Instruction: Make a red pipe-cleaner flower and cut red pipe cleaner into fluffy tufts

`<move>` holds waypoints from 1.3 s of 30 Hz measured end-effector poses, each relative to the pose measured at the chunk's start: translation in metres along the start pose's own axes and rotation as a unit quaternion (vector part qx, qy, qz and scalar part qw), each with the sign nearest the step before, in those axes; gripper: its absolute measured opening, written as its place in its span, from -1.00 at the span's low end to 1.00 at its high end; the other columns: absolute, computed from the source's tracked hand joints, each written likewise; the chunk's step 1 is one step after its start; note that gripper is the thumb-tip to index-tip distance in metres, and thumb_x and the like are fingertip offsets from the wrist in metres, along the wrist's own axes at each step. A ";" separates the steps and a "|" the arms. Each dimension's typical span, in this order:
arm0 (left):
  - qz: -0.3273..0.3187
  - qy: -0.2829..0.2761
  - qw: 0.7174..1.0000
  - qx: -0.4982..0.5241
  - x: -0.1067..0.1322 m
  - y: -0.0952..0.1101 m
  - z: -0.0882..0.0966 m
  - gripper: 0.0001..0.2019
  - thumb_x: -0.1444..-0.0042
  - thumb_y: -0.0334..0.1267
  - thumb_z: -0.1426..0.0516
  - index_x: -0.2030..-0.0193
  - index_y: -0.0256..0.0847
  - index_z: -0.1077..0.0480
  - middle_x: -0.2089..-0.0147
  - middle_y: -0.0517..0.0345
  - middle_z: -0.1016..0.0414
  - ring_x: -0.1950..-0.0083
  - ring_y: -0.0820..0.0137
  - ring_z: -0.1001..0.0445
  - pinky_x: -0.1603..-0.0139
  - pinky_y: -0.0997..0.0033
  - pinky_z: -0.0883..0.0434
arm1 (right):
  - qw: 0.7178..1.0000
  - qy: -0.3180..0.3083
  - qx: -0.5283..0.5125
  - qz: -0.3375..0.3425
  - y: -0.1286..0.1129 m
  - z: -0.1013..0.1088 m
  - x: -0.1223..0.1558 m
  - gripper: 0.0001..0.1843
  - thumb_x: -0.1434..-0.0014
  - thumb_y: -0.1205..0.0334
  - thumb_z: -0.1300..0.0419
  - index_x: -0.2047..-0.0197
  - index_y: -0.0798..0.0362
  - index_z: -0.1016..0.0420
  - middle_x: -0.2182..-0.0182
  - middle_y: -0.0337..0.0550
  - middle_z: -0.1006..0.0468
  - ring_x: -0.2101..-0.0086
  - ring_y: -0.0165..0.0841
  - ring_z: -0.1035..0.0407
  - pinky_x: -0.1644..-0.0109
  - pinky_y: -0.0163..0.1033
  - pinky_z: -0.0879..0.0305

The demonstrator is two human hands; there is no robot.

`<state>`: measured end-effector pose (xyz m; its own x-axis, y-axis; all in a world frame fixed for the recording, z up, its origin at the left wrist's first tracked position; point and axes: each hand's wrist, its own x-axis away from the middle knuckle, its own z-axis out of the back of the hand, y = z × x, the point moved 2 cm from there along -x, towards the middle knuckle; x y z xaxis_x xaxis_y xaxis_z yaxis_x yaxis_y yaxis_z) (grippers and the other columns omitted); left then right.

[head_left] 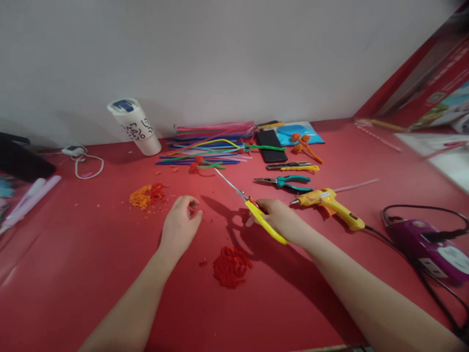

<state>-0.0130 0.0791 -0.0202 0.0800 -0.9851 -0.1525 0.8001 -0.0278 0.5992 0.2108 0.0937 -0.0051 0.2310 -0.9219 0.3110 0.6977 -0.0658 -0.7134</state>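
Observation:
My right hand (282, 219) grips yellow-handled scissors (252, 208); their long blades point up and left toward a green stem with red tufts (205, 165). My left hand (180, 222) rests on the red table (91, 274) with fingers curled in a pinch; what they hold is too small to make out. A pile of red fuzzy trimmings (231, 265) lies between my forearms. A smaller orange and red heap (147, 194) sits to the left of my left hand.
Coloured pipe cleaners (212, 139), a black phone (271, 145), teal pliers (287, 182), a yellow glue gun (330, 203), a purple device with cables (425, 242), a white cup (135, 126) lying tilted, orange pipe-cleaner flowers (304, 146), a white wall behind.

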 end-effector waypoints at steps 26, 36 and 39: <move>0.062 -0.195 0.953 0.225 0.017 0.025 0.005 -0.94 0.10 -0.31 -0.09 0.52 -0.22 -0.32 0.56 0.25 -0.31 0.52 0.48 -0.27 0.45 0.48 -0.20 | 0.990 0.047 -0.119 0.062 -0.003 -0.018 0.005 -0.84 0.08 0.15 -0.09 0.52 0.06 -0.23 0.67 -0.37 -0.23 0.61 -0.49 -0.12 0.56 -0.39 -0.02; 0.158 -0.190 0.825 0.509 0.031 0.042 -0.021 -0.86 0.14 -0.30 -0.21 0.45 -0.27 -0.34 0.59 0.27 -0.40 0.57 0.52 -0.36 0.46 0.50 -0.29 | 0.967 -0.035 -0.225 0.118 -0.017 -0.039 0.019 -0.82 0.08 0.16 -0.17 0.49 0.07 -0.27 0.60 -0.35 -0.30 0.54 -0.49 -0.15 0.50 -0.40 -0.09; 0.161 -0.193 0.823 0.510 0.032 0.043 -0.021 -0.84 0.19 -0.32 -0.23 0.45 -0.27 -0.33 0.57 0.27 -0.39 0.57 0.53 -0.35 0.47 0.50 -0.30 | 0.969 -0.022 -0.226 0.101 -0.019 -0.036 0.019 -0.78 0.10 0.14 -0.17 0.52 0.06 -0.22 0.63 -0.39 -0.21 0.57 -0.52 -0.06 0.53 -0.41 -0.05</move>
<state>0.0363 0.0505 -0.0162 -0.1610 -0.9445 0.2864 -0.1560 0.3109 0.9375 0.1773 0.0636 -0.0087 0.3670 -0.9171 0.1557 0.2687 -0.0557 -0.9616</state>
